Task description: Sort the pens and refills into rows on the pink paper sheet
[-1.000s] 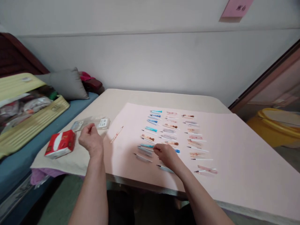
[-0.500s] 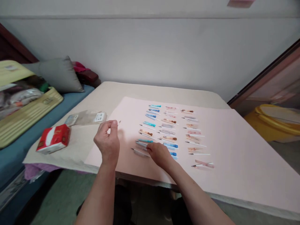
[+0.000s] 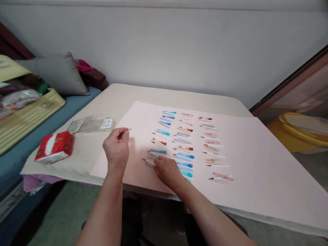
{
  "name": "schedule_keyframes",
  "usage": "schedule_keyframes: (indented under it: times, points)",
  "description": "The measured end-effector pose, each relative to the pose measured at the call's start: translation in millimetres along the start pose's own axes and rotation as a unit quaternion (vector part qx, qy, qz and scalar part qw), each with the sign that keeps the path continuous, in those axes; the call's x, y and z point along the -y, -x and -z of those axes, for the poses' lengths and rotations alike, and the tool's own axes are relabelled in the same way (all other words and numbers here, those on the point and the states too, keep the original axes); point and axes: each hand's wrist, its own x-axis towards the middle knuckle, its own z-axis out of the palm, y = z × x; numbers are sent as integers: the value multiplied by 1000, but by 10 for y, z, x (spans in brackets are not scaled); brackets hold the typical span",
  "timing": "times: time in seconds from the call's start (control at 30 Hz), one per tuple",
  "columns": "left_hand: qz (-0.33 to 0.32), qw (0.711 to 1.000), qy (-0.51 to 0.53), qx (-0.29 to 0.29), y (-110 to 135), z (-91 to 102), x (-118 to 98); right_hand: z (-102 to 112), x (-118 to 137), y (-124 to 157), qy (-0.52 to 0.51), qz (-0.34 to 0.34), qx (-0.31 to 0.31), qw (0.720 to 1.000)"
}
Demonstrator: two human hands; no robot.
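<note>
My left hand (image 3: pixel 116 147) is raised over the left part of the pink sheet, thumb and forefinger pinched on a small pointed piece (image 3: pixel 130 129) with a dark tip. Most of that piece is hidden by the fingers. Lower down, my right hand (image 3: pixel 167 171) rests at the front of the left column, its bent fingers on the right end of a grey pen (image 3: pixel 148 162). Whether they grip it I cannot tell. Just above lie another grey pen (image 3: pixel 153 154) and a teal pen (image 3: pixel 159 150). Blue pens (image 3: pixel 184 164) lie right of the hand.
Pens paired with thin white refills (image 3: pixel 217 166) lie in three columns on the pink sheet (image 3: pixel 256 164). To the left are a red tissue pack (image 3: pixel 55 147) and a clear plastic bag (image 3: pixel 94 124). A yellow bin (image 3: pixel 294 133) stands beyond the table's right side.
My right hand has shifted left and toward the front, uncovering more of the blue pens. My left hand keeps its pinch. The whole view has shifted slightly.
</note>
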Motion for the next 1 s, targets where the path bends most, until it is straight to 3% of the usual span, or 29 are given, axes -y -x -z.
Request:
schedule_keyframes:
  times: [0.47,0.8,1.0]
  points:
    - [18,1000,1,23,11,3,-14,-88,143,16,14,5,-6,1000]
    - [28,996,-39,69,2,45,-50,162,-206,-15,-35,-64,-37,997]
    - [28,996,-42,77,8,18,-35,46,43,82,18,-20,-5,1000]
